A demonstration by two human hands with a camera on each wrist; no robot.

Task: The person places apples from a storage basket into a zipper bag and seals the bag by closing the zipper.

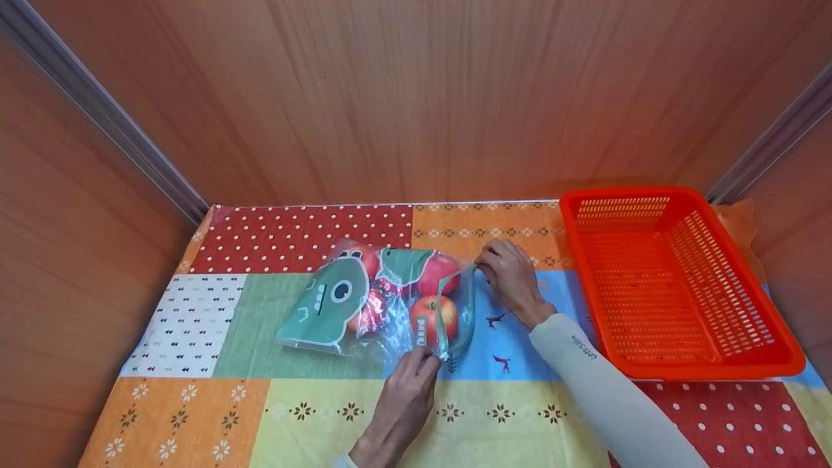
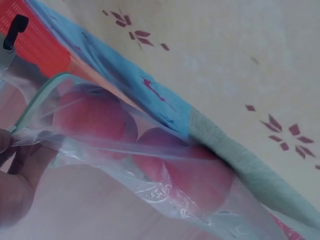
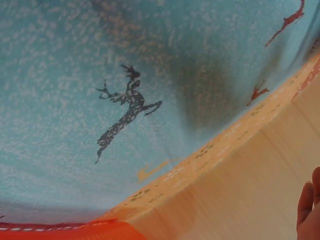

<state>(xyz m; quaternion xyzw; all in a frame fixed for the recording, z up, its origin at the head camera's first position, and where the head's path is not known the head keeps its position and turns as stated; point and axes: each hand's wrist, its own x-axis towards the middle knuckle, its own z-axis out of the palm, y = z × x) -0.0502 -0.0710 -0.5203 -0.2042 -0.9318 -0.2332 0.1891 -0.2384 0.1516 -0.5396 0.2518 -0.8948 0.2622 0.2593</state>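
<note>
A clear zip bag [image 1: 312, 305] with a green cartoon monster printed on it lies on the cloth, its mouth spread apart towards the right. Several red apples [image 1: 435, 315] are inside, two of them close to the opening. My left hand [image 1: 406, 393] pinches the near corner of the bag's rim. At the far corner, my right hand [image 1: 510, 276] grips the rim between thumb and fingers. The left wrist view shows the apples [image 2: 92, 120] through the plastic, beside my pinching fingers. Only some fingertips [image 3: 306, 207] appear at the edge of the right wrist view.
To the right stands an orange-red plastic basket [image 1: 650, 370] with slotted walls and nothing in it. A patchwork cloth [image 1: 338, 416] covers the table. Wood-grain panels [image 1: 416, 97] enclose the back and both sides.
</note>
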